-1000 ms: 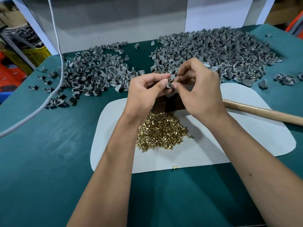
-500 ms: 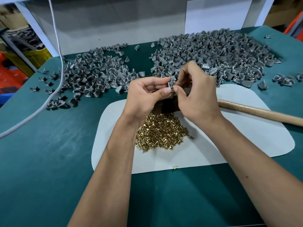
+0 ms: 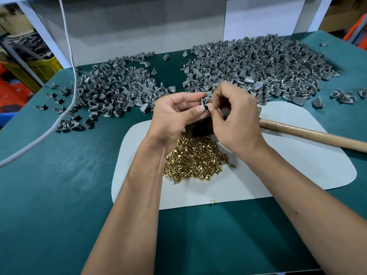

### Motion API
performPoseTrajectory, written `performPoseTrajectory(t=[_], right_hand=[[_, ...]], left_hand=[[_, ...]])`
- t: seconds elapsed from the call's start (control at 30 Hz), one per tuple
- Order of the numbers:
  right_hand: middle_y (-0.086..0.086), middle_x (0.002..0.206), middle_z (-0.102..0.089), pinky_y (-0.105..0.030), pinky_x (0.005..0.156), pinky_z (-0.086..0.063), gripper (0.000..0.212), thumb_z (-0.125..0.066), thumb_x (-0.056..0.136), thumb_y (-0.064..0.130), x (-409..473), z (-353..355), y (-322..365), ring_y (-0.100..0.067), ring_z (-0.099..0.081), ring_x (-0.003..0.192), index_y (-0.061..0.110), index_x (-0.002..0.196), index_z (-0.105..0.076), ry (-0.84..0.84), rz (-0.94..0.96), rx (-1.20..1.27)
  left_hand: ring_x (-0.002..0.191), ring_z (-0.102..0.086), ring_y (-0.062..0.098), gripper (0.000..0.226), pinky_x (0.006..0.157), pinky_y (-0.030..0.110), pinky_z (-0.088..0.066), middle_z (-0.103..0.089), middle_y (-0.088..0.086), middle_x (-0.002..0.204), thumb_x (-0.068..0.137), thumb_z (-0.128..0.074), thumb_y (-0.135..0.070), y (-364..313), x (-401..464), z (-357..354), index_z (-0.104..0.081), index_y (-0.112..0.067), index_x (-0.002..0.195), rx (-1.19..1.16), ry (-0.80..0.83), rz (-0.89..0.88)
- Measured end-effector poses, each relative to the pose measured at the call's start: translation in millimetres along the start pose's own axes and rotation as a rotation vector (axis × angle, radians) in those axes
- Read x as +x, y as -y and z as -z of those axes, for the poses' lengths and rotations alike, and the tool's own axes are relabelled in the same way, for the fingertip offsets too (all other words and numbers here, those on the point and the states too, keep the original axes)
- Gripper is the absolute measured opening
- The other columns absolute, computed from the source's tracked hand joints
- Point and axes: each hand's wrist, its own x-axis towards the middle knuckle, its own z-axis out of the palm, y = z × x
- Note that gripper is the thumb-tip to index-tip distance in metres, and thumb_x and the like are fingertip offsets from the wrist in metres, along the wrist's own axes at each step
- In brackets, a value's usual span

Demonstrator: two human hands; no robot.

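Green table (image 3: 59,195), brass rivets (image 3: 196,163) on white mat (image 3: 288,171), left hand (image 3: 172,118) and right hand (image 3: 236,118) pinching grey part (image 3: 205,101)

I am pinching a grey part (image 3: 205,100) in my left hand (image 3: 174,114); my right hand (image 3: 236,120) is pinching its lower edge. Both hands are hovering above the brass pins (image 3: 196,159) heaped on the white mat (image 3: 278,171). A hammer (image 3: 309,133) is lying to the right.

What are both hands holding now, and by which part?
The left hand pinches a small grey plastic part by its left edge; the right hand pinches its right edge.
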Motion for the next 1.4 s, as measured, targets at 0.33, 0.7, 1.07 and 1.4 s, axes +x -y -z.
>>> performPoseTrajectory(t=[0.33, 0.7, 1.07, 1.4], right_hand=[[0.0, 0.078, -0.053, -0.009, 0.063, -0.032, 0.028, -0.055, 0.071, -0.012, -3.1, -5.5, 3.9, -0.008, -0.043, 0.071, 0.016, 0.072, -0.052, -0.008, 0.003, -0.052], [0.003, 0.091, -0.07, -0.02, 0.085, -0.053, 0.018, -0.074, 0.083, 0.001, 7.1, 11.2, -3.5, -0.009, -0.066, 0.085, 0.009, 0.098, -0.07, 0.079, 0.004, -0.032], [-0.007, 0.094, -0.069, -0.031, 0.082, -0.052, 0.011, -0.076, 0.086, 0.006, 9.1, 12.1, -11.0, -0.018, -0.062, 0.091, 0.005, 0.096, -0.078, 0.035, 0.112, -0.123], [-0.008, 0.094, -0.068, -0.01, 0.076, -0.04, 0.009, -0.07, 0.091, 0.011, 9.0, 12.3, -11.2, -0.014, -0.057, 0.087, 0.004, 0.094, -0.075, -0.008, -0.03, -0.138]], left_hand=[[0.08, -0.075, 0.024, 0.03, 0.078, 0.032, -0.064, -0.074, 0.019, 0.09, 0.082, -0.067, 0.021, 1.1, 0.0, -2.8, -0.069, 0.009, 0.109, -0.004, -0.031, 0.015], [0.084, -0.076, 0.022, 0.031, 0.081, 0.027, -0.063, -0.076, 0.016, 0.091, 0.086, -0.064, 0.018, -2.1, 1.5, 0.0, -0.069, 0.007, 0.114, -0.081, -0.03, 0.098], [0.093, -0.076, 0.028, 0.019, 0.081, 0.026, -0.061, -0.076, 0.022, 0.103, 0.095, -0.063, 0.005, -2.8, 2.1, 1.5, -0.073, 0.004, 0.11, -0.082, 0.021, 0.115], [0.088, -0.076, 0.018, 0.033, 0.086, 0.029, -0.06, -0.078, 0.014, 0.099, 0.076, -0.081, 0.012, 5.1, 3.4, -13.7, -0.074, 0.006, 0.107, 0.257, -0.107, -0.173]])
